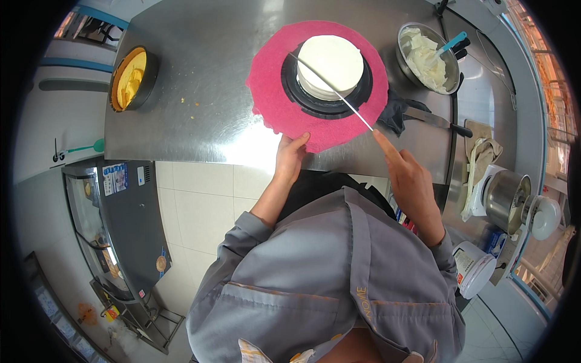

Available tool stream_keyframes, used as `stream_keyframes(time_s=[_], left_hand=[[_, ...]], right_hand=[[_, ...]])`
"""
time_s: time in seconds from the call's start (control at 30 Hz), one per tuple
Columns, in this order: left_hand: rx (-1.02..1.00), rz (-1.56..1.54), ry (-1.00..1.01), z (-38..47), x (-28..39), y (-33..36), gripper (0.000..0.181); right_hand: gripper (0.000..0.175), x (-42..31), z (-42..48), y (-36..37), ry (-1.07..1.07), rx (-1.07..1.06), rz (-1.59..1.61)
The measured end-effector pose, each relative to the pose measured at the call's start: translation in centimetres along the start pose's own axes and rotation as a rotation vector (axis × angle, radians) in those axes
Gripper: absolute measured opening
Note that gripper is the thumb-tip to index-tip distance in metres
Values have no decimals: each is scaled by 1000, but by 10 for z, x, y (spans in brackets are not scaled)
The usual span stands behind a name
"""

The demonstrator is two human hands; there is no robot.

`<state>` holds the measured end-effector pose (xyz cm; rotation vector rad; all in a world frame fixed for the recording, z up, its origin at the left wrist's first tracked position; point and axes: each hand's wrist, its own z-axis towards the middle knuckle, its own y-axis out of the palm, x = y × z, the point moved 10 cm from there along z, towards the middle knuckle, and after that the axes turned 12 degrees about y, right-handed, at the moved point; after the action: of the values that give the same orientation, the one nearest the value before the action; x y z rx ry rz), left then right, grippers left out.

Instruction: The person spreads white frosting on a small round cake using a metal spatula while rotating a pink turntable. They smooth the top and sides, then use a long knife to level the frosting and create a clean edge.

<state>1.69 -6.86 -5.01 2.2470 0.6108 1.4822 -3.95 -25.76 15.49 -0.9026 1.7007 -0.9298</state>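
Observation:
A round cake covered in smooth white cream stands on a black round base. Under that base lies a wide pink disc with a soft, uneven rim, probably a covered turntable. My left hand grips the disc's near edge, thumb on top. In my right hand is a long thin tool, likely a spatula blade seen edge-on, with my index finger stretched along it. It slants across the near left part of the cake; whether it touches the cream I cannot tell. Its handle is hidden in my hand.
On the steel table, a metal bowl of white cream with a blue-handled spatula stands right. A black-handled knife or spatula rests against a dark cloth. A filled cake tin is far left; a stand mixer is right.

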Motion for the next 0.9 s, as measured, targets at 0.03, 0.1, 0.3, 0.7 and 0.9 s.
stream_keyframes(time_s=[0.03, 0.1, 0.3, 0.7, 0.9], left_hand=[[1, 0, -3, 0, -1, 0, 37], [-1, -4, -2, -1, -1, 1, 37], [-10, 6, -25, -2, -5, 2, 38], [-5, 3, -34, -7, -4, 9, 39], [-5, -20, -15, -8, -3, 10, 39]], right_hand=[[49, 0, 0, 0, 4, -3, 0], [49, 0, 1, 0, 4, -6, 7], [49, -1, 3, 0, -8, -5, 6], [57, -7, 10, -4, -53, -13, -37], [58, -12, 16, -5, -67, -6, -38]])
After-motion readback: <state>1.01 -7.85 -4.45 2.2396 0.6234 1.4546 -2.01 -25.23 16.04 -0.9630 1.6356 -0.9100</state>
